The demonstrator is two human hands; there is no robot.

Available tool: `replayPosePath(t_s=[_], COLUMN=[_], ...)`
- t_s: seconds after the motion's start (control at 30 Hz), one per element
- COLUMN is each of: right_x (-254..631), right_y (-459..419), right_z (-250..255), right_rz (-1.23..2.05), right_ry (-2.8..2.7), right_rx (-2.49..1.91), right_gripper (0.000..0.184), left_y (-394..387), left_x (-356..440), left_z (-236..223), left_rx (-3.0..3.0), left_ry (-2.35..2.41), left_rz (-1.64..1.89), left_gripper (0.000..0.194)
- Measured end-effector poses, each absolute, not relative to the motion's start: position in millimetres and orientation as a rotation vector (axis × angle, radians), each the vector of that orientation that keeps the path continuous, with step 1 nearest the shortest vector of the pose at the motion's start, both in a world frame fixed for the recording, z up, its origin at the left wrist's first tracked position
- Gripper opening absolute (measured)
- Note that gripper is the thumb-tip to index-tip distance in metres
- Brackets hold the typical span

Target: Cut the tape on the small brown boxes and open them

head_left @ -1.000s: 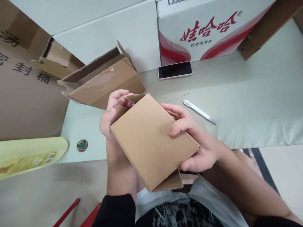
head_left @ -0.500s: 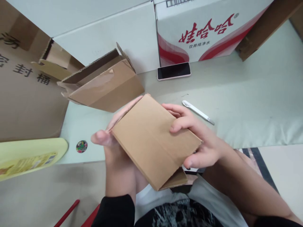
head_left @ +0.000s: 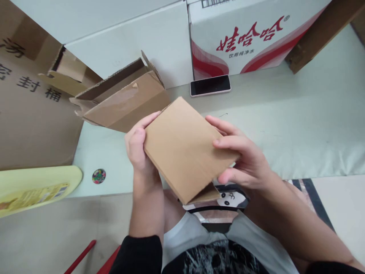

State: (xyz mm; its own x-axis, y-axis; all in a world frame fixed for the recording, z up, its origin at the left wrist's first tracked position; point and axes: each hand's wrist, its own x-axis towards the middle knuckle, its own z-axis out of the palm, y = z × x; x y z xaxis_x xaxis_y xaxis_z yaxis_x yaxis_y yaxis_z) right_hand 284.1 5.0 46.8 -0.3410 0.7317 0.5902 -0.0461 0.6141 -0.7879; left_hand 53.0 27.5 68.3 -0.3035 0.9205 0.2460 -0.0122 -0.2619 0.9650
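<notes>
The head view faces forward, down onto the table [head_left: 288, 118]

The black top [head_left: 222, 258] has a streaky pale-grey print across its front. Plain black cuffs show at the left sleeve [head_left: 139, 253] and right sleeve [head_left: 330, 267], on either side of the top; just beyond it are light-grey shorts [head_left: 181, 234].

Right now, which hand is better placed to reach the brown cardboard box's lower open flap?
Probably the right hand: it lies nearer the flap, while the left hand holds the left corner of the box.
</notes>
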Motion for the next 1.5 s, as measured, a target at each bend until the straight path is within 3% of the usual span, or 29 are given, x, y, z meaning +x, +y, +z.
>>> replayPosePath(t_s=[0.17,0.33,0.6,0.73,0.9,1.03,1.2,1.5], right_x=[280,282,289,306,327,329,319,316], right_y=[-1,1,3,19,42,45,46,47], right_z=[50,50,48,46,10,-7,7,14], right_rz=[0.668,0.815,0.81,0.655,0.622,0.569,0.657,0.688], right_ry=[-1.753,-1.931,-1.778,-1.592,-1.866,-1.998,-2.044,-1.947], right_rx=[-0.7,-0.572,-0.772,-1.375,-2.019,-2.095,-2.153,-2.128], right_gripper=[0.032,0.074,0.054,0.034,0.041,0.035,0.023,0.028], left_y=[35,37,39,38,37,37,36,37], left_x=[52,54,46,48,49,49,49,49], left_z=[68,73,64,59,56,56,57,56], left_rx=[1.189,1.057,1.262,1.281,1.295,1.252,1.267,1.249], left_ry=[1.232,1.275,1.157,1.06,1.017,1.065,1.075,1.091], left_rz=[1.75,1.808,1.774,1.758,1.751,1.718,1.734,1.701], left_gripper=[0.04,0.038,0.04,0.039,0.039,0.04,0.041,0.044])
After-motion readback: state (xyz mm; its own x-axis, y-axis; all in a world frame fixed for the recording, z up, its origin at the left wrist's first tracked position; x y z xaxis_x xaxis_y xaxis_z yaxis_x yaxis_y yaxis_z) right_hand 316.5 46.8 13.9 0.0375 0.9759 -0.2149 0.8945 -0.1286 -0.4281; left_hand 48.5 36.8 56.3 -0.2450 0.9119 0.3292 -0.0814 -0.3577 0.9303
